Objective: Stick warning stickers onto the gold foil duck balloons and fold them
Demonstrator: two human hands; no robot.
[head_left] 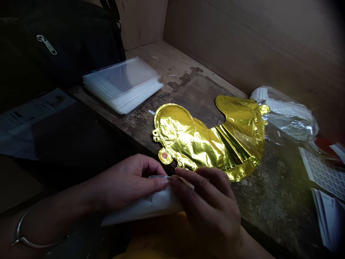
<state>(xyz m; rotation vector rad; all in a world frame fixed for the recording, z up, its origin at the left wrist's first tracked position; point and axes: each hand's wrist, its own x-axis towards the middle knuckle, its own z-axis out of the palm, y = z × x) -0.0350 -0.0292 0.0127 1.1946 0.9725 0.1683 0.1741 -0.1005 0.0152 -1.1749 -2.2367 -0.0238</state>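
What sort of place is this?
Probably a small packing workbench, perhaps in a workshop: a worn wooden tabletop bears a stack of clear sleeves and flat gold foil.

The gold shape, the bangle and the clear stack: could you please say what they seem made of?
Gold shape: probably metallised plastic foil, mirror-glossy, with creases and bright glints.
Bangle: likely polished metal, silvery with highlights.
Stack: seemingly thin plastic, glossy, see-through on top.

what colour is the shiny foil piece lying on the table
The foil piece is gold, seen best in the head view.
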